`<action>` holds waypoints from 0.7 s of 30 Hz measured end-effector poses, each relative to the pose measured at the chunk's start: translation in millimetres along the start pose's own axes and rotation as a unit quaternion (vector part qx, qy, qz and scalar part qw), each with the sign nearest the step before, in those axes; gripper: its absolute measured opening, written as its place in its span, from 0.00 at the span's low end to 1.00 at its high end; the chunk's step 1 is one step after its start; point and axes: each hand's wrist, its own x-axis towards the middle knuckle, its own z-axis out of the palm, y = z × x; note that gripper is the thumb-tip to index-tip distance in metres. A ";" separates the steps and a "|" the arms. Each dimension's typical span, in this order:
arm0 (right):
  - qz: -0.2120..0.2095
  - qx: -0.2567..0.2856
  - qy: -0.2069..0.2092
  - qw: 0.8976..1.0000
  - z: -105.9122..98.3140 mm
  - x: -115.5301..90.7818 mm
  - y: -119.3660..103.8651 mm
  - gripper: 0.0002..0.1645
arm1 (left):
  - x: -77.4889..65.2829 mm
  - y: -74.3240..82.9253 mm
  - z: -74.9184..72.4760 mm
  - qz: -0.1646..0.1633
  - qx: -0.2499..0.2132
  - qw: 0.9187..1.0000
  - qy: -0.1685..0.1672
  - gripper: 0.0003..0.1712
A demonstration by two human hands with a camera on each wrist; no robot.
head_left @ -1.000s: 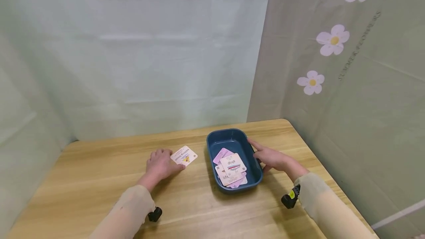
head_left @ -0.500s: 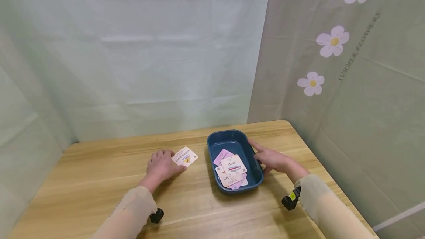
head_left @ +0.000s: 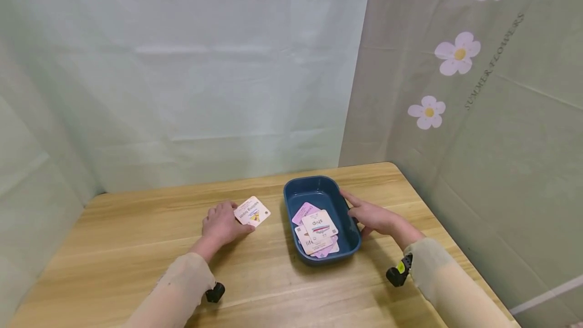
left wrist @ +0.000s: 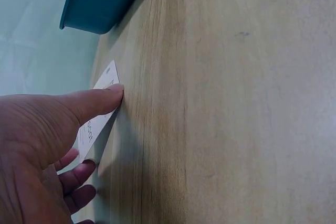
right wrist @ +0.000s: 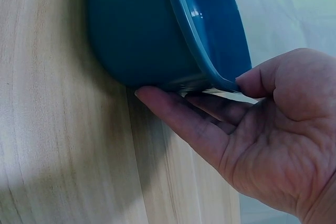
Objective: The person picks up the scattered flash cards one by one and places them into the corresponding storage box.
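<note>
My left hand pinches a white "sailing boat" card between thumb and fingers, left of a dark blue bin. In the left wrist view, the card stands tilted with an edge raised off the wood. Several white and purple cards lie overlapped in the near half of the bin, a "ship" card on top. At the bin's right side, my right hand holds it. The right wrist view shows a digit tip on the rim and other fingers against the outer wall below.
The wooden table runs back to a pale cloth curtain. A grey-green cloth with white flowers hangs along the right side. Black wrist cameras sit at both sleeves.
The sailing boat card has risen very slightly in the left hand. The right hand and the bin stay nearly where they were, apart from a small shift of the head view.
</note>
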 end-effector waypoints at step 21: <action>0.001 0.000 0.002 1.000 -1.7 3.6 4.2 0.45 | 4.9 -3.5 -6.1 0.019 -0.003 1.000 -0.004 0.33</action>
